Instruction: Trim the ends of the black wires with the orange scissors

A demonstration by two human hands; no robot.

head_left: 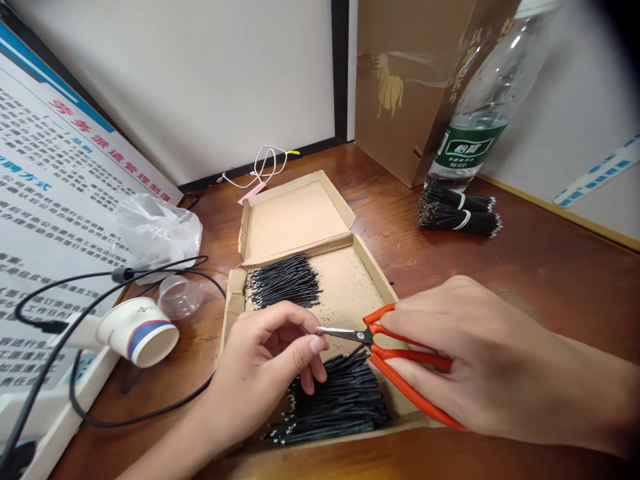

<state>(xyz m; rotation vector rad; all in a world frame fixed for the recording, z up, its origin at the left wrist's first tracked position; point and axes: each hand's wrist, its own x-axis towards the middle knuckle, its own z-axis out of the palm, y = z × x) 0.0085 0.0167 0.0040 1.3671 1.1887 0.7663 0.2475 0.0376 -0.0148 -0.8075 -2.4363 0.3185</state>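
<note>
My right hand (465, 353) grips a pair of scissors (361, 336) by its orange handles. The blades point left and look nearly closed, their tips at the fingertips of my left hand (280, 353). Thumb and index finger of that hand are pinched together; whatever they hold is too small or hidden to make out. Below both hands lies an open cardboard box (385, 273). A large pile of short black wires (345, 400) with silvery ends fills its near part, partly covered by my left hand. A second pile of black wires (285, 280) lies at its far left.
Dark specks dot the box floor. Two tied bundles of black wires (457, 212) lie at the right, before a water bottle (470, 133) and a brown carton (405, 87). On the left are a tipped paper cup (145, 333), a clear plastic cup (181, 297), a plastic bag (160, 230) and black cables (150, 420).
</note>
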